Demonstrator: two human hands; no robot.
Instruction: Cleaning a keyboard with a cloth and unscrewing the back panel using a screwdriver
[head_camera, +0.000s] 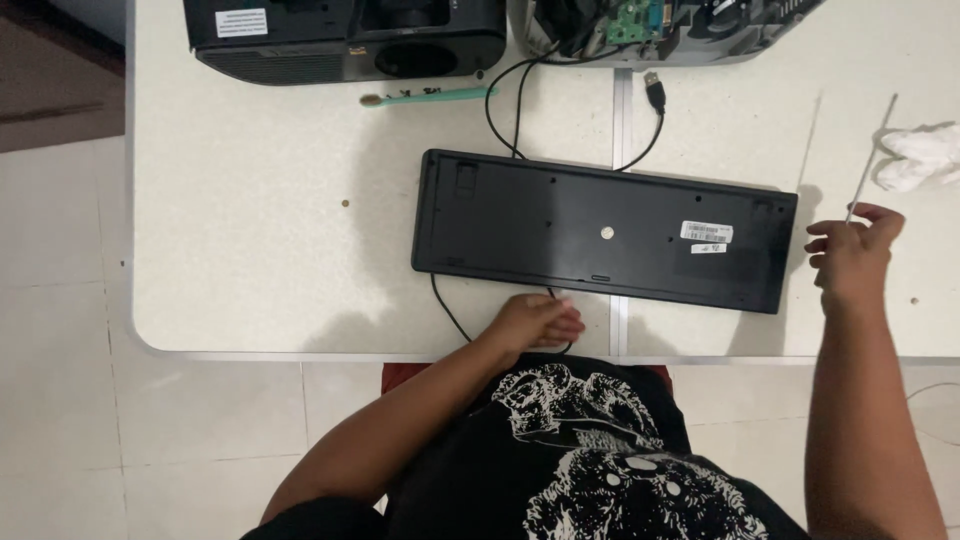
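A black keyboard (600, 232) lies face down on the white table (260, 230), its underside up with white labels near the right end. My left hand (535, 322) rests flat on the table's near edge just below the keyboard, next to the black cable (447, 310), holding nothing. My right hand (850, 250) hovers at the keyboard's right end and pinches a thin white stick (872, 158) that points up and away.
A black device (340, 40) and an opened grey device with a green circuit board (660, 25) stand at the back. A green toothbrush (430, 96) lies before them. A crumpled white cloth (925, 155) sits far right. A plug end (655, 92) lies loose.
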